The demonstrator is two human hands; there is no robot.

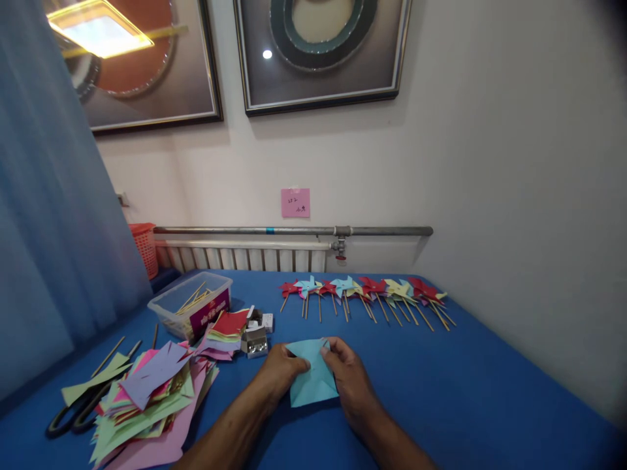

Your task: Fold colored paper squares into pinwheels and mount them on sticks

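A thin, light-blue, roughly square paper sheet was held between both hands above the blue tabletop, centred in its nearer part and well short of the far edge. Its left side was pinched by the left hand, with the thumb laid across the face; its upper right corner was pinched by the right hand, thumb and fingers pressed together. Whether the tabletop was touched by the sheet could not be told.

For careful handling, the paper was judged best gripped lightly near its rim, so that no crease would be pressed into the middle, and kept evenly taut, with no sideways pull on the corner near the right thumb, where a slit seemed to show.

The upper edge was pointed toward the tabletop's far edge, where coloured paper pinwheels on thin sticks were laid in a row. The lower edge was turned toward the near side, its right end slightly farther away. With the sides seeming near equal, no clear long axis could be made out.
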